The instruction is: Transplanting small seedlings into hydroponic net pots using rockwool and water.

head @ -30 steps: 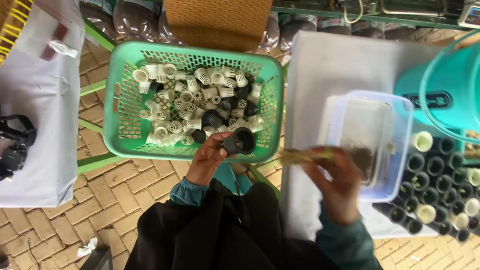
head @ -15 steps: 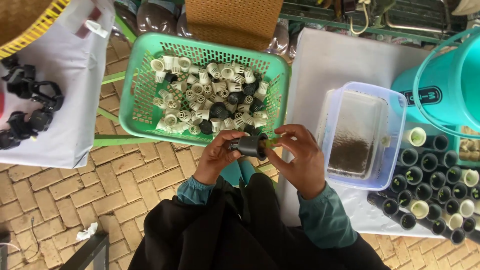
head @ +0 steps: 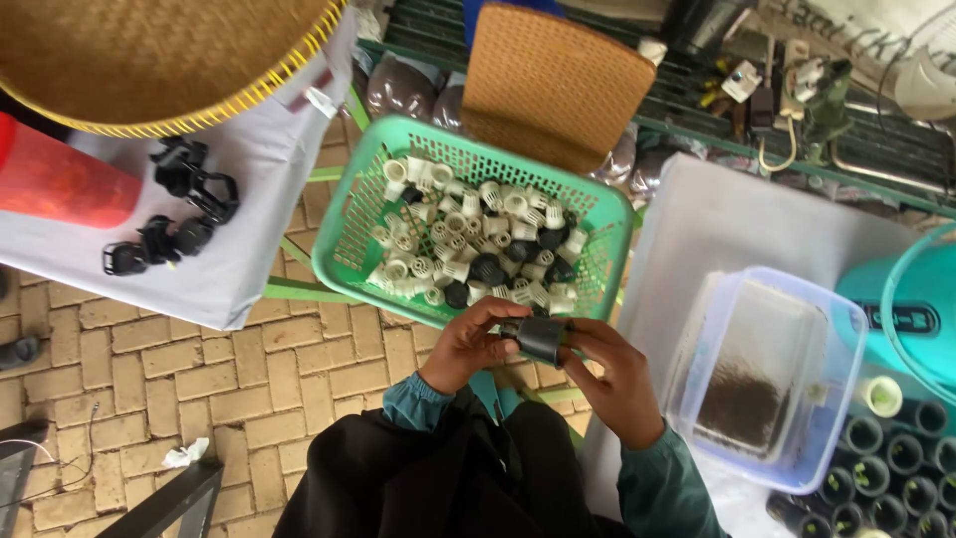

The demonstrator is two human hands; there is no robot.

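Black cup (head: 541, 340): small net cup, held between both hands just below the near rim of the basket, above the person's lap.

Left hand (head: 466, 347): fingers curled around the cup's left end, thumb on top; grasping it.

Right hand (head: 619, 379): fingers closed on the cup's right end, wrist angled toward the tub; grasping it too.

Green basket (head: 344, 254): slotted plastic, just beyond the hands, touching neither. Holds a heap of white cups (head: 448, 239) with a few black ones mixed in.

Clear tub (head: 827, 399): rectangular, to the right of the right hand, on a white table (head: 717, 219); dark soil (head: 742, 403) lies in its bottom.

Black tubes (head: 876, 468): rows of upright open tubes at the lower right, beside the tub; one pale tube among them.

Teal bucket (head: 916, 309): at the right edge, partly cut off.

Woven tray (head: 149, 60): round, yellow-rimmed, top left, over a white cloth (head: 249, 179) bearing several black clips (head: 189, 189).

Woven mat (head: 553, 85): rectangular, behind the basket.

Floor (head: 199, 379): brick paving.
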